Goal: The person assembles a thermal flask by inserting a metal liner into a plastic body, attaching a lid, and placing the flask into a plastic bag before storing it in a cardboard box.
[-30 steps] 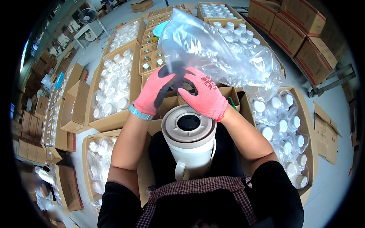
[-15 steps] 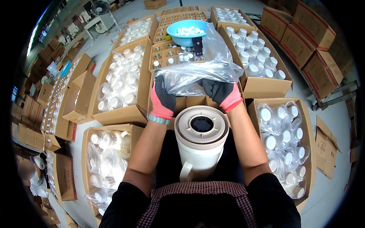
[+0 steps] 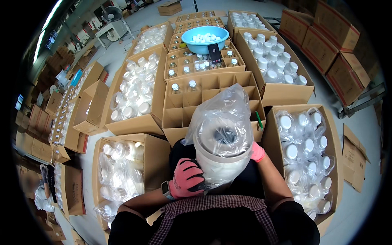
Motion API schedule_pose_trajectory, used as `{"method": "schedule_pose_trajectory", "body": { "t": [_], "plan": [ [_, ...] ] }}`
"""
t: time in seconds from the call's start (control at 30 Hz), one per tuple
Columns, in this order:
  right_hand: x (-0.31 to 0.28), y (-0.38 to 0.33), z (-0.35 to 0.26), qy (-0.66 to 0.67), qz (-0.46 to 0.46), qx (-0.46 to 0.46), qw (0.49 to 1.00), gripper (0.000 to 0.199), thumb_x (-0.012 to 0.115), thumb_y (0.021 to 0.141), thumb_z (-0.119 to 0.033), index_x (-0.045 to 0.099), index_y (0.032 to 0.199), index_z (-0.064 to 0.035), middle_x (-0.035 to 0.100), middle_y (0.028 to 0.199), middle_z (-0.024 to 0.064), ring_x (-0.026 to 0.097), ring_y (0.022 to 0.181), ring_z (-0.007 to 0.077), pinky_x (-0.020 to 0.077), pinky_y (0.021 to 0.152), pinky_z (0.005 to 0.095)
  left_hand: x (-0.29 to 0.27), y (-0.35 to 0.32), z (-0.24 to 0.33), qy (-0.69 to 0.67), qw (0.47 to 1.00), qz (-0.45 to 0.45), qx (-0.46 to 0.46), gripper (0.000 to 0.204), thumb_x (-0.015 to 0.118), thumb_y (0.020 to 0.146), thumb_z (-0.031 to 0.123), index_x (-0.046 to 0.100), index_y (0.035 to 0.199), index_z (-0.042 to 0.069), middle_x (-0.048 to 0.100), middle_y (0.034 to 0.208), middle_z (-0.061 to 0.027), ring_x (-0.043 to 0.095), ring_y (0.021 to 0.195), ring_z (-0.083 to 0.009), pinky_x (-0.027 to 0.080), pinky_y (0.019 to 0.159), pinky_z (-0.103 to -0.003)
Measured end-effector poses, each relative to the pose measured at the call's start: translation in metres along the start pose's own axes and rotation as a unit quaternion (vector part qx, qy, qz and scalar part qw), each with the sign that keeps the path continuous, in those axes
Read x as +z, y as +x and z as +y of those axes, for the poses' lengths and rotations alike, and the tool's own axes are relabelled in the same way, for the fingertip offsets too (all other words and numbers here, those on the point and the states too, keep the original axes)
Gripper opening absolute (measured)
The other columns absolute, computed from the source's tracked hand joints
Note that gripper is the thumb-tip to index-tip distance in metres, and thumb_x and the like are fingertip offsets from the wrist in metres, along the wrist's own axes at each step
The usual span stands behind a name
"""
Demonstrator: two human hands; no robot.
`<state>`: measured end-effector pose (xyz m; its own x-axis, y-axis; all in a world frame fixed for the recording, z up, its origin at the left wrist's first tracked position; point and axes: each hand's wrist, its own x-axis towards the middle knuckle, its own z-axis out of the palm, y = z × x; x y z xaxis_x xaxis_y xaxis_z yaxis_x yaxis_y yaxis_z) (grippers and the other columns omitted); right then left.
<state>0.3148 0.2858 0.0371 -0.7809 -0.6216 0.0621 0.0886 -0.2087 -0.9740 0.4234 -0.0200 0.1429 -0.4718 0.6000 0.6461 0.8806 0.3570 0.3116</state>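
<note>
Cartons [image 3: 288, 94] crowd grey floor [image 3: 110, 59], a divided carton [image 3: 175, 134] just beyond; left hand [image 3: 188, 179] clasps the bagged white jug [image 3: 222, 173], right hand [image 3: 257, 152] has its grip hidden.

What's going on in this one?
A seated person has a clear plastic bag over a white, cylindrical, handled-jug-sized container with a grey ringed lid. The pink-and-black gloved left hand rests with curled fingers against its lower left; the matching right hand is at its right side, partly hidden. In front stands a divided brown cardboard carton, with a round light-blue basin of white caps beyond.
</note>
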Motion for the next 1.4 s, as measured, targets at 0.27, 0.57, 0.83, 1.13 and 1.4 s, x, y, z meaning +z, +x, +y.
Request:
{"method": "schedule_pose_trajectory", "body": {
  "t": [0.27,0.57,0.83,1.13,1.4],
  "plan": [
    [0.078,0.015,0.035,-0.049,0.099,-0.191,0.975,0.041,0.046,0.102,-0.012,0.041,0.141,-0.0011,0.053,0.136,0.0111,0.055,0.12,0.0204,0.0489,0.1,0.0334,-0.026,-0.015,0.017,0.033,0.994,0.099,-0.04,0.041,0.082,0.049,0.019,0.062,0.083,0.008,0.061,0.087,-0.009,0.058,0.082,-0.0329,0.045,0.08,-0.049],
    [0.129,-0.06,0.04,-0.103,0.089,-0.057,0.989,0.113,0.087,0.071,-0.022,0.011,0.151,-0.0003,0.039,0.146,0.0159,0.04,0.134,0.0244,0.0348,0.113,0.0391,0.005,-0.069,0.041,-0.096,0.969,-0.108,-0.201,0.058,0.083,0.06,0.024,0.063,0.111,0.004,0.064,0.109,-0.0158,0.058,0.104,-0.0378,0.045,0.089,-0.045],
    [0.126,-0.04,0.003,0.095,0.06,0.04,0.993,0.1,0.075,0.079,-0.009,0.011,0.156,-0.0062,0.038,0.147,0.009,0.04,0.134,0.0203,0.0335,0.112,0.034,-0.005,0.011,-0.009,-0.307,0.798,0.219,-0.471,0.03,0.062,0.096,0.024,0.067,0.098,-0.005,0.065,0.077,-0.0058,0.05,0.072,-0.0076,0.046,0.067,-0.029],
    [0.148,-0.079,0.055,0.102,0.159,0.143,0.971,0.108,0.072,0.08,0.005,-0.001,0.157,-0.0083,0.035,0.147,0.0109,0.044,0.124,0.02,0.0435,0.102,0.0319,-0.041,-0.109,0.06,-0.127,0.884,-0.311,-0.325,0.036,0.066,0.086,0.019,0.064,0.117,0.001,0.068,0.107,-0.0167,0.064,0.102,-0.0333,0.05,0.09,-0.04],
    [0.16,-0.049,0.026,-0.074,0.233,0.014,0.969,0.105,0.075,0.08,-0.004,0.003,0.156,-0.0013,0.027,0.154,0.0146,0.03,0.138,0.0239,0.0241,0.116,0.036,0.022,-0.004,-0.041,-0.019,0.883,0.13,-0.45,0.072,0.067,0.089,0.035,0.035,0.146,0.004,0.057,0.123,-0.0206,0.062,0.105,-0.0322,0.05,0.09,-0.04]
  ]
}}
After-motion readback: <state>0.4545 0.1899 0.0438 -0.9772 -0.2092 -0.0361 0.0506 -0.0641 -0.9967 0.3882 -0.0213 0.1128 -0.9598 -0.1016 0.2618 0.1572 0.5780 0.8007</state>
